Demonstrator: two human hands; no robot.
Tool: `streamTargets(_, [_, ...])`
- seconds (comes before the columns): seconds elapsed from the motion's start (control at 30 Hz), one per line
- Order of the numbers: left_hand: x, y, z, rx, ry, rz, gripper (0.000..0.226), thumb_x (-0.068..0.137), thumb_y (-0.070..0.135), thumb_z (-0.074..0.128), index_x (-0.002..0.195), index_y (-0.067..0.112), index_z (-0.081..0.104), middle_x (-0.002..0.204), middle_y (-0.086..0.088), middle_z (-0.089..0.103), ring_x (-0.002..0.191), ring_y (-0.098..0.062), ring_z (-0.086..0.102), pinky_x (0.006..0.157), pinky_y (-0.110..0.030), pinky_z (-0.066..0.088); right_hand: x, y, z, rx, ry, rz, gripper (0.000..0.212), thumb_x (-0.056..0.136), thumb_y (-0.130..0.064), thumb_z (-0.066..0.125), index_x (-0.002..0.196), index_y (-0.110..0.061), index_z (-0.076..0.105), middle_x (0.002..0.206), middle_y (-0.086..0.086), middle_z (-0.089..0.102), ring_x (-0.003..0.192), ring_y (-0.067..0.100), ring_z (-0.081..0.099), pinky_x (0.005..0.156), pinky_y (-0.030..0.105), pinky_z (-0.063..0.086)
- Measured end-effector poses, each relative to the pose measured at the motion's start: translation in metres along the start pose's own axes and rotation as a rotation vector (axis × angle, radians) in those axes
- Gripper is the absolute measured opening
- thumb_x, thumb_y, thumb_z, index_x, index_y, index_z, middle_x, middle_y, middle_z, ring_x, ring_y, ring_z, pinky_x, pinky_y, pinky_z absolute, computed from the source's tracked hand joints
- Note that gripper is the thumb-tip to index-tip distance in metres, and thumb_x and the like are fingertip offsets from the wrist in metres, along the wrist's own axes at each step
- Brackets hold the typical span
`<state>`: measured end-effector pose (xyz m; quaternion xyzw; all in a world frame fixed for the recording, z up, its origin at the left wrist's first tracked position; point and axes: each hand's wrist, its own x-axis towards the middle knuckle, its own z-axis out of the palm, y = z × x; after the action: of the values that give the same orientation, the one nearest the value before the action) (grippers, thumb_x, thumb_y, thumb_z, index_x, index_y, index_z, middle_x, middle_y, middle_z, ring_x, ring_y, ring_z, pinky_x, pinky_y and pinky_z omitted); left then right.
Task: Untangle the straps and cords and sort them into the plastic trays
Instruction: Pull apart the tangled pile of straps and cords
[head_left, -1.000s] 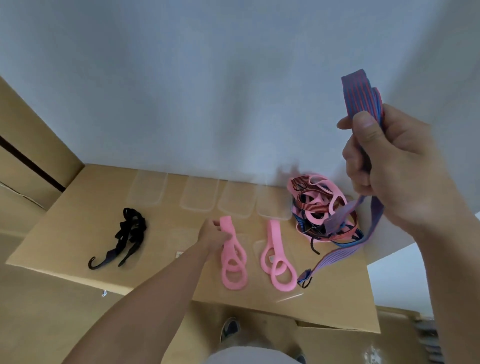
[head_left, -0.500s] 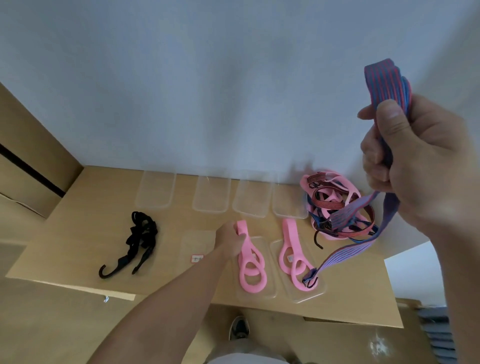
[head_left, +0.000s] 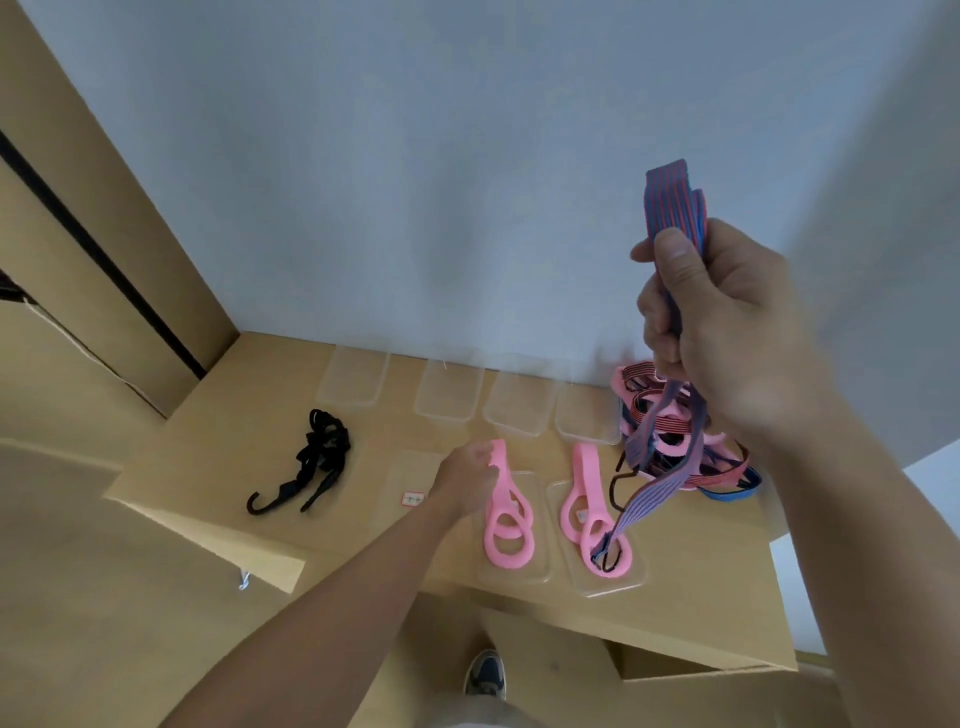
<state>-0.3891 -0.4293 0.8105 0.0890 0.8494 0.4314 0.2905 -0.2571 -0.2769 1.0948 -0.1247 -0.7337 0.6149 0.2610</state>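
1. Wall (head_left: 467, 182) stands right behind the four clear trays (head_left: 448, 389); they are open from the front and from above.
2. Cardboard panel (head_left: 104, 249) closes the left side of the bench (head_left: 218, 447).
3. Black cord (head_left: 317, 462) has bare bench all round.
4. Tangled pile (head_left: 670, 441) fills the back right, just beside the last tray.
5. Striped strap (head_left: 652, 493) slants from the right grip (head_left: 727, 338) to the front right tray (head_left: 639, 577), crossing that lane.
6. Left grip (head_left: 467, 475) and its forearm bar the front middle.
7. Front right corner is bare.
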Motion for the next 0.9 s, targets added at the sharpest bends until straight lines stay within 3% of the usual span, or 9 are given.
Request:
streamTargets(0.1, [-0.034,0.007,-0.004,-0.181,-0.017,-0.058,0.030,0.093,0.010,0.059,0.121,0.010,0.068,0.114,-0.010,0.073,0.089,-0.020,0.066,0.075,-0.029,0.054,-0.009,-0.003,0.002,0.007,-0.039,-0.012,0.024,0.108,-0.028,0.043,0.094,-0.016,0.058,0.054,-0.004,0.048,0.045,0.016,0.038,0.042,0.024,0.031])
streamTargets(0.17, [-0.066,0.016,-0.008,-0.329,-0.103,-0.090,0.027,0.095,0.003,0.056,0.120,0.005,0.065,0.098,-0.014,0.074,0.075,-0.023,0.065,0.060,-0.026,0.053,-0.015,-0.001,0.005,0.036,-0.058,-0.010,0.024,0.108,-0.028,0.043,0.093,-0.017,0.058,0.054,-0.004,0.048,0.044,0.015,0.038,0.043,0.022,0.031])
streamTargets(0.23, [-0.092,0.018,-0.012,-0.384,-0.215,-0.070,0.024,0.099,0.006,0.054,0.121,0.001,0.064,0.094,-0.018,0.074,0.072,-0.026,0.067,0.056,-0.027,0.052,-0.020,-0.001,0.010,0.049,-0.081,-0.006,0.024,0.108,-0.029,0.043,0.093,-0.018,0.058,0.055,-0.004,0.048,0.044,0.015,0.038,0.043,0.021,0.031])
streamTargets(0.4, [-0.134,0.018,-0.016,-0.419,-0.422,-0.106,0.045,0.098,0.033,0.064,0.131,0.003,0.059,0.101,-0.018,0.075,0.079,-0.031,0.069,0.062,-0.030,0.055,-0.032,-0.005,0.027,0.082,-0.158,-0.014,0.024,0.108,-0.029,0.042,0.094,-0.016,0.056,0.056,-0.004,0.049,0.045,0.015,0.039,0.042,0.022,0.031])
streamTargets(0.63, [-0.138,0.011,-0.016,-0.425,-0.582,-0.218,0.052,0.102,0.048,0.053,0.138,0.011,0.051,0.114,-0.023,0.073,0.098,-0.037,0.070,0.079,-0.042,0.058,-0.035,-0.003,0.045,0.103,-0.184,0.010,0.024,0.108,-0.029,0.043,0.095,-0.014,0.056,0.055,-0.005,0.049,0.046,0.015,0.039,0.044,0.023,0.031])
streamTargets(0.9, [-0.120,-0.001,-0.037,-0.451,-0.545,-0.252,0.053,0.101,0.056,0.051,0.131,0.012,0.058,0.119,-0.023,0.072,0.105,-0.040,0.068,0.093,-0.054,0.055,-0.025,-0.007,0.080,0.113,-0.219,-0.017,0.024,0.108,-0.029,0.043,0.098,-0.012,0.057,0.058,-0.002,0.049,0.047,0.016,0.041,0.044,0.027,0.036])
